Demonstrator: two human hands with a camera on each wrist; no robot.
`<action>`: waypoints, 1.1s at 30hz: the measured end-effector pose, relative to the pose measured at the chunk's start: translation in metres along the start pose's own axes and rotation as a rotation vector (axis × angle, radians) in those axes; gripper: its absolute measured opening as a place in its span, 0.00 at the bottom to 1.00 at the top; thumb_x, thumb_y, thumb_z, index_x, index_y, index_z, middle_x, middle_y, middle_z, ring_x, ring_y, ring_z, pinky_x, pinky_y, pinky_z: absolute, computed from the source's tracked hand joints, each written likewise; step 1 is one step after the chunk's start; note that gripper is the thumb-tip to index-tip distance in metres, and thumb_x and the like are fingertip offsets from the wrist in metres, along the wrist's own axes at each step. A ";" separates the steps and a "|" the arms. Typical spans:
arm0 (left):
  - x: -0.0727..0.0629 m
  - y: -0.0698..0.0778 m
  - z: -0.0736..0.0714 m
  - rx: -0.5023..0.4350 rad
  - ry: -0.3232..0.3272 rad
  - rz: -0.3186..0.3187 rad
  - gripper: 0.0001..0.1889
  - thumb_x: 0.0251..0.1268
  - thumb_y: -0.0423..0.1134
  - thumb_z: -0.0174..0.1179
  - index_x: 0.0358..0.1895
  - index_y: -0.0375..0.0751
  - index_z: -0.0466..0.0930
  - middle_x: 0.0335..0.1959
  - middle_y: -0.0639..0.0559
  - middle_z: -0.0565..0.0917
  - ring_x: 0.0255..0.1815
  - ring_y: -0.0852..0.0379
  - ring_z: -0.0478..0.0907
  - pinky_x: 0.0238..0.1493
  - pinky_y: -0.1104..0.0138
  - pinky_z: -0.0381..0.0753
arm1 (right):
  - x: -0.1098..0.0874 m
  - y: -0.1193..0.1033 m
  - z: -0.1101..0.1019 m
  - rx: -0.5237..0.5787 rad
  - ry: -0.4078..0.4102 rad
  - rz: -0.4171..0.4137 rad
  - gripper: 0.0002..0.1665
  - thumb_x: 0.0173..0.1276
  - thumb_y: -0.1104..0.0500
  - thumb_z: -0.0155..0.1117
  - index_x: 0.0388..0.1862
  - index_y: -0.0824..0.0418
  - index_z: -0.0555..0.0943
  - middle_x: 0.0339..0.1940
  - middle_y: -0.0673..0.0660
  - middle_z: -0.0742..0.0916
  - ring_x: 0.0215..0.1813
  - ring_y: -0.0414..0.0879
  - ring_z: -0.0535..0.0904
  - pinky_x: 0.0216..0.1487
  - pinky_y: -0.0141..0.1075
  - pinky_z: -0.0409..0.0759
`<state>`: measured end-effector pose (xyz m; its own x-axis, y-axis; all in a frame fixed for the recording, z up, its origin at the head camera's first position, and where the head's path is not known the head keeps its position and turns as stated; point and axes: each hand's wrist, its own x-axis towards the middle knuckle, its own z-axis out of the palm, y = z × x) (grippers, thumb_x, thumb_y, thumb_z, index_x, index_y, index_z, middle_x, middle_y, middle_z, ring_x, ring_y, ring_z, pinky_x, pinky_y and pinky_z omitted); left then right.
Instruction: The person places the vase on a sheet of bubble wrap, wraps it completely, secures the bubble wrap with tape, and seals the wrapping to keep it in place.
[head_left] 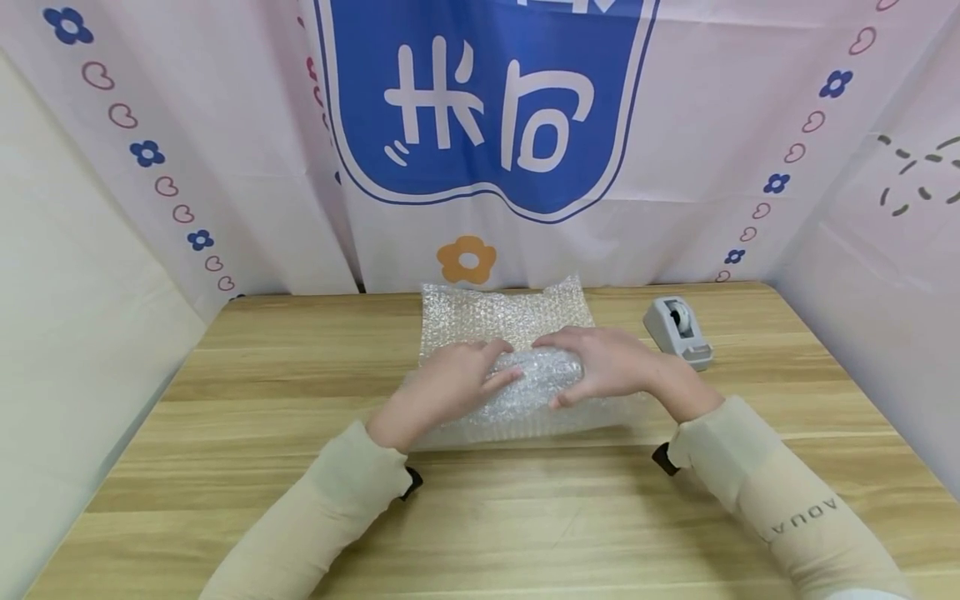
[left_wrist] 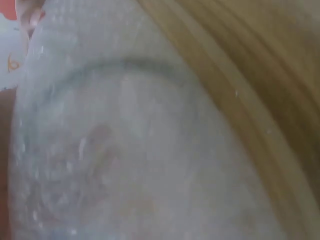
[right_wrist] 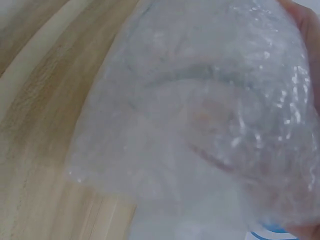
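A sheet of clear bubble wrap (head_left: 502, 319) lies near the back of the table, its near part rolled into a thick bundle (head_left: 538, 379). My left hand (head_left: 463, 379) grips the bundle from the left, thumb on the near side and fingers over the top. From the right, my right hand (head_left: 606, 363) holds its other end the same way. In both wrist views the cloudy wrap (left_wrist: 150, 150) fills the middle. A curved, rim-like line shows through the layers in the right wrist view (right_wrist: 200, 75); what lies inside is hidden.
A grey tape dispenser (head_left: 677, 332) with a roll of tape stands at the back right of the wooden table (head_left: 525, 517). Behind the table hangs a printed cloth (head_left: 480, 208), and pale walls (head_left: 67, 333) close off the sides.
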<state>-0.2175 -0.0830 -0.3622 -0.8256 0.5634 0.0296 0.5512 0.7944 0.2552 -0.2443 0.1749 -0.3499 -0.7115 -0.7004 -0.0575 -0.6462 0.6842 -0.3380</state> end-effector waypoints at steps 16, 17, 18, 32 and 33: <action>0.004 -0.001 0.008 -0.019 -0.001 0.022 0.31 0.83 0.60 0.42 0.74 0.42 0.69 0.69 0.42 0.77 0.67 0.43 0.76 0.68 0.48 0.74 | -0.001 0.015 -0.014 0.228 -0.117 0.011 0.60 0.65 0.32 0.69 0.86 0.50 0.51 0.84 0.59 0.57 0.80 0.61 0.57 0.74 0.63 0.61; 0.004 0.000 0.008 -0.021 -0.002 0.025 0.31 0.83 0.60 0.42 0.74 0.42 0.69 0.69 0.42 0.77 0.67 0.43 0.76 0.68 0.48 0.73 | -0.004 0.018 -0.016 0.242 -0.102 0.014 0.58 0.66 0.33 0.69 0.85 0.50 0.52 0.84 0.59 0.57 0.81 0.62 0.56 0.74 0.64 0.60; 0.004 0.000 0.008 -0.024 -0.003 0.027 0.31 0.83 0.60 0.42 0.74 0.42 0.69 0.69 0.43 0.77 0.67 0.43 0.76 0.68 0.48 0.73 | -0.007 0.020 -0.017 0.248 -0.082 0.018 0.55 0.68 0.34 0.68 0.85 0.50 0.54 0.84 0.59 0.57 0.81 0.62 0.55 0.74 0.65 0.59; 0.003 -0.003 0.001 -0.074 -0.053 -0.023 0.32 0.83 0.60 0.42 0.76 0.42 0.67 0.71 0.43 0.75 0.70 0.43 0.73 0.71 0.48 0.69 | -0.028 -0.015 0.008 -0.299 0.177 -0.117 0.71 0.43 0.30 0.83 0.81 0.56 0.62 0.75 0.69 0.70 0.72 0.67 0.70 0.68 0.61 0.71; 0.003 -0.004 0.001 -0.078 -0.055 -0.023 0.32 0.83 0.60 0.42 0.76 0.42 0.67 0.71 0.43 0.75 0.70 0.43 0.73 0.71 0.48 0.69 | -0.027 -0.015 0.012 -0.317 0.191 -0.122 0.73 0.40 0.31 0.85 0.81 0.56 0.62 0.74 0.70 0.71 0.71 0.67 0.70 0.68 0.61 0.72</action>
<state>-0.2219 -0.0839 -0.3639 -0.8289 0.5587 -0.0301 0.5194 0.7884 0.3295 -0.2120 0.1811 -0.3545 -0.6436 -0.7503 0.1513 -0.7611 0.6482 -0.0230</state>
